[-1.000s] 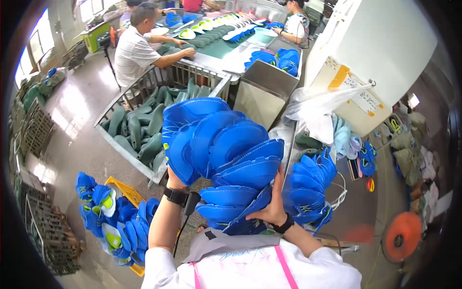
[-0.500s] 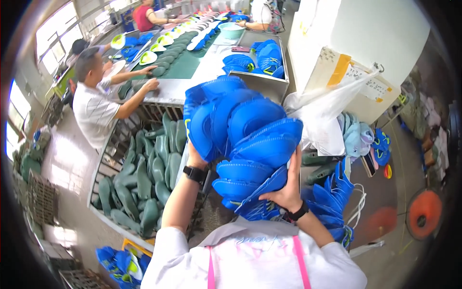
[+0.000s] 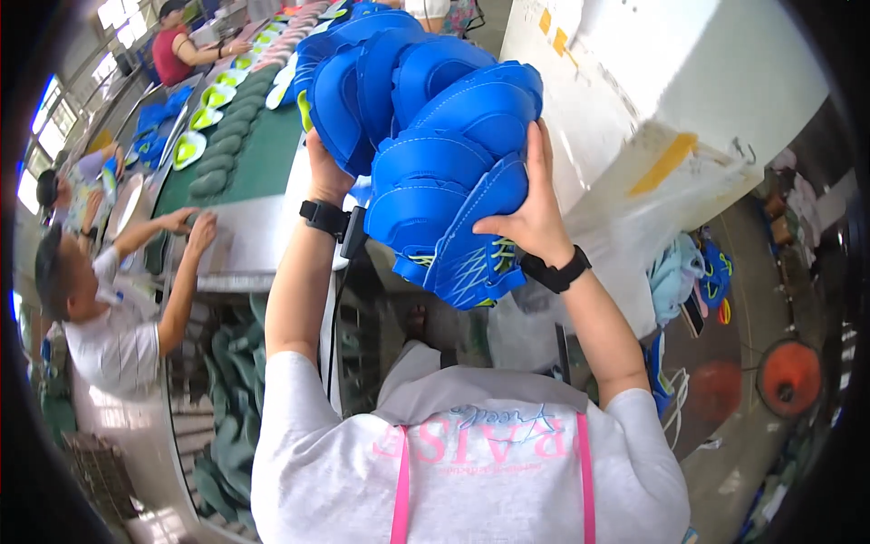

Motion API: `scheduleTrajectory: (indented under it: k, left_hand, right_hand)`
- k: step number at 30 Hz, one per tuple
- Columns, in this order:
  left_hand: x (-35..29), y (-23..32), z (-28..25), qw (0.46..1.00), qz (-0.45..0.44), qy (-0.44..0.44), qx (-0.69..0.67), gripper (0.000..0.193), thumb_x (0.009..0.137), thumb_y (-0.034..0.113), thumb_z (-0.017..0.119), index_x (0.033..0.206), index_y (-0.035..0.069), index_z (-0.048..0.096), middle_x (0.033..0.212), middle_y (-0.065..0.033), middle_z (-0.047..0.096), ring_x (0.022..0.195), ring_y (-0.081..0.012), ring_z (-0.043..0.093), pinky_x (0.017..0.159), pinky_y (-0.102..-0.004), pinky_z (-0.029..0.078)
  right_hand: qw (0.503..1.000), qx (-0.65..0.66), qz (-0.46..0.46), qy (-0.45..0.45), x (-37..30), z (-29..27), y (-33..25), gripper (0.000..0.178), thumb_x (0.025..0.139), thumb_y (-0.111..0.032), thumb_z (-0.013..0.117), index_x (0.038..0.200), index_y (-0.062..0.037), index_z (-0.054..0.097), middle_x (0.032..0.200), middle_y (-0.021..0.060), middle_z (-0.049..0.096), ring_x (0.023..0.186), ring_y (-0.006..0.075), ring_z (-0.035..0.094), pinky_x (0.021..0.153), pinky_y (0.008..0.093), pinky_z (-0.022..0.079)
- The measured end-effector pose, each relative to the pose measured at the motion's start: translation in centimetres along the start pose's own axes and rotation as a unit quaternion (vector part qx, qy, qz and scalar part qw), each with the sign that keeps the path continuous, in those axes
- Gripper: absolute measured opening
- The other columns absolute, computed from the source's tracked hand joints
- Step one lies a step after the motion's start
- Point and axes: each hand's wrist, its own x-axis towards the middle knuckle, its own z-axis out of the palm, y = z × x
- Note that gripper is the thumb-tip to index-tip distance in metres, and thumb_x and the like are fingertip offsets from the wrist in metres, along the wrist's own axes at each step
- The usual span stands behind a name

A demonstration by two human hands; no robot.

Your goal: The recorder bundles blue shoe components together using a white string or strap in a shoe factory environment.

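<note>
A large bunch of blue shoe uppers (image 3: 426, 118), nested into one another with stitched edges, is lifted out in front of me. My left hand (image 3: 328, 170) presses against its left side; the fingertips are hidden behind the uppers. On the right side my right hand (image 3: 536, 204) clasps the bunch, fingers up along its edge and thumb across the front. Yellow-green laces show on the lowest upper, between my wrists. Both arms reach forward, with black bands at the wrists.
At left, a co-worker (image 3: 104, 304) handles something beside the green belt (image 3: 177, 186), which bears rows of dark green shoe lasts (image 3: 227, 145). Below is a metal cage of more lasts (image 3: 231, 390). A white cabinet (image 3: 652, 91) stands right; an orange-red fan (image 3: 790, 376) is farther right.
My hands have carried the bunch of uppers forward and upward, over the table's end. The view has turned, so the co-worker and cage sit farther left and lower.
</note>
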Motion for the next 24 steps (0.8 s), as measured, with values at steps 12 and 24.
scheduleTrajectory:
  k: [12, 24]
  left_hand:
    - [24.2, -11.2, -19.0, 0.974, -0.182, 0.045, 0.130, 0.070, 0.084, 0.053, 0.044, 0.134, 0.007, 0.025, 0.125, -0.0137, 0.045, 0.112, -0.0285, 0.046, 0.093, -0.0429, 0.039]
    - [26.5, -13.6, -24.3, 0.541, -0.298, -0.127, 0.776, 0.042, 0.082, 0.034, 0.048, 0.087, -0.005, 0.063, 0.090, -0.0270, 0.059, 0.089, -0.0391, 0.057, 0.078, -0.0434, 0.045]
  right_hand:
    - [0.950, -0.141, 0.198, -0.198, 16.1, 11.7, 21.4, 0.119, 0.051, -0.037, 0.082, 0.140, -0.0133, 0.007, 0.140, 0.0269, 0.013, 0.122, 0.0446, 0.031, 0.097, 0.0441, 0.035]
    - [0.862, -0.244, 0.292, -0.335, 12.2, 13.6, 21.0, 0.090, 0.067, -0.021, 0.071, 0.137, -0.0132, 0.015, 0.110, 0.0227, 0.048, 0.080, 0.0389, 0.059, 0.066, 0.0423, 0.050]
